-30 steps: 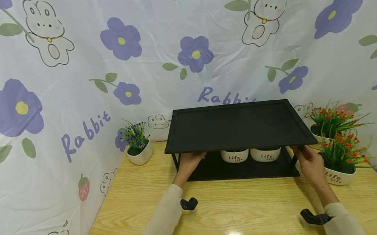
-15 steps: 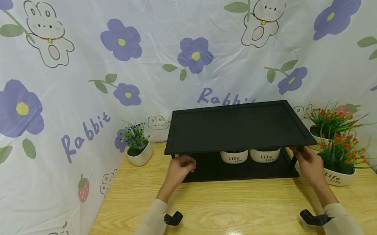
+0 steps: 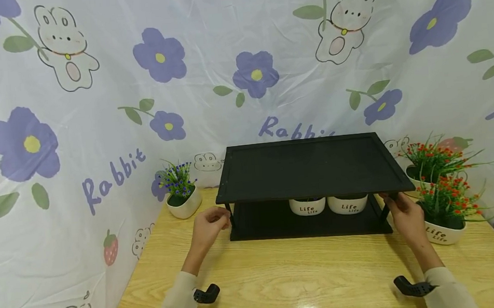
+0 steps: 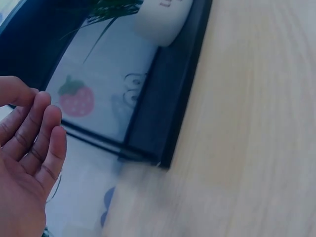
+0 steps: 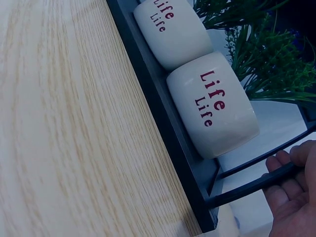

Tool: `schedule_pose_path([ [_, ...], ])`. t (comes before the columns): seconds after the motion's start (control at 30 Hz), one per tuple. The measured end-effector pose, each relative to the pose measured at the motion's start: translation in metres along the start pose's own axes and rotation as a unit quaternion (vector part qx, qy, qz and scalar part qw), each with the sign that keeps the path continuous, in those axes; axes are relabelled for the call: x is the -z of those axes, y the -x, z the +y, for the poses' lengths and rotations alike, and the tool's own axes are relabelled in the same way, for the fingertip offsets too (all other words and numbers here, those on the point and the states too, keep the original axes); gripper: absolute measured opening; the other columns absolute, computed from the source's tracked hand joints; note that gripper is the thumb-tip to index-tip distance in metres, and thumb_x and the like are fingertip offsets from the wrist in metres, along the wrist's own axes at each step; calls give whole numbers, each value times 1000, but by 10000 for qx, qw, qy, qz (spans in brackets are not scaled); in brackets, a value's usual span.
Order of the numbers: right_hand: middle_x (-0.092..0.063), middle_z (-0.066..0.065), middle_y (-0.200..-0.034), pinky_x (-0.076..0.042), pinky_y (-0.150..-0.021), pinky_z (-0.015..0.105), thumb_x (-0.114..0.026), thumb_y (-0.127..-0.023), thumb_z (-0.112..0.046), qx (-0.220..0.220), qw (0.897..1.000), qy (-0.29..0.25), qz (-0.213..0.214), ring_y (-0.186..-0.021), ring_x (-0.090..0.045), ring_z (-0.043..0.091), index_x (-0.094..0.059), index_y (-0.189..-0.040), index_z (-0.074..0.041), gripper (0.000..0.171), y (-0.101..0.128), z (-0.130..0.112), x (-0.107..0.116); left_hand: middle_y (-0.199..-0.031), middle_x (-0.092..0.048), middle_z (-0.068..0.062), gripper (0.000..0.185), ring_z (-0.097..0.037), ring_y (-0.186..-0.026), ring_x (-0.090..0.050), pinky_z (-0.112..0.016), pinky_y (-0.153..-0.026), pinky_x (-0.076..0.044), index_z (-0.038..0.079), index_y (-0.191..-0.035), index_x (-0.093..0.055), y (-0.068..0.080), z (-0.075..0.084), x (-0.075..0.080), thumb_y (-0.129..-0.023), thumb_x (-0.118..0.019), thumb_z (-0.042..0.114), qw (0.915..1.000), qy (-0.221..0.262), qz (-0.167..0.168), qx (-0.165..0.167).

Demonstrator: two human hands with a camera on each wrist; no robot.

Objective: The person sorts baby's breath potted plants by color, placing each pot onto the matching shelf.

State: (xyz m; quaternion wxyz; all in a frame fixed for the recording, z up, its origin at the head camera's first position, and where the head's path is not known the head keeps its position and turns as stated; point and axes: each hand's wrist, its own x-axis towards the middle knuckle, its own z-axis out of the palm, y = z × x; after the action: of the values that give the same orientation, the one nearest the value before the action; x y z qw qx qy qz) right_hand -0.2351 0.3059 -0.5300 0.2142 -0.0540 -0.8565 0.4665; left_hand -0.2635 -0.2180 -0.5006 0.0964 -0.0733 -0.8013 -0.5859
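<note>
A black two-tier shelf (image 3: 313,168) stands on the wooden table. My right hand (image 3: 408,216) grips its right front post (image 5: 242,192), with fingers and thumb round the post just under the top board. My left hand (image 3: 208,227) is beside the shelf's left front corner, fingertips close to the left post. In the left wrist view its fingers (image 4: 42,133) are loosely bent and hold nothing. On the lower tier sit two white planters, one left (image 3: 308,206) and one right (image 3: 348,204), marked "Life"; the top board hides their plants in the head view.
Left of the shelf stands a white pot with blue flowers (image 3: 184,202). On the right, close by my right hand, is a white planter with red flowers (image 3: 447,232), with another (image 3: 426,159) behind it. A printed rabbit-and-flower cloth (image 3: 220,30) hangs behind the table.
My left hand has come out from under the top board and moved left, past the left front post. The right hand stays on its post; the shelf and planters have not moved.
</note>
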Motion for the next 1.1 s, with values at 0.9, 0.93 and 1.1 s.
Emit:
schedule_pose_path([
  [0.9,-69,23,-140,-46,-93,2,-50,-115,-31,-28,10000,61,-30,-105,-45,-30,-62,-148,-6,43,1,1,1,-102,-74,-12,19,3,-86,-61,-9,-75,-49,0,-116,-77,-18,-33,82,-99,-76,10,9759,-820,2012,-174],
  [0.93,-69,22,-141,-47,-94,3,-49,-115,-32,-46,10000,65,-35,-105,-45,-30,-62,-149,-7,44,1,1,1,-104,-74,-14,21,2,-87,-61,-8,-76,-49,-2,-118,-76,-19,-35,83,-99,-75,9,9754,-806,2044,-189],
  [1.1,-69,22,-141,-48,-95,4,-50,-115,-32,-107,9999,61,-30,-105,-46,-30,-63,-148,-8,43,1,1,1,-121,-69,-23,35,-16,-104,-62,-14,-87,-48,-3,-131,-68,-24,-41,92,-98,-74,6,9766,-660,2045,-55],
])
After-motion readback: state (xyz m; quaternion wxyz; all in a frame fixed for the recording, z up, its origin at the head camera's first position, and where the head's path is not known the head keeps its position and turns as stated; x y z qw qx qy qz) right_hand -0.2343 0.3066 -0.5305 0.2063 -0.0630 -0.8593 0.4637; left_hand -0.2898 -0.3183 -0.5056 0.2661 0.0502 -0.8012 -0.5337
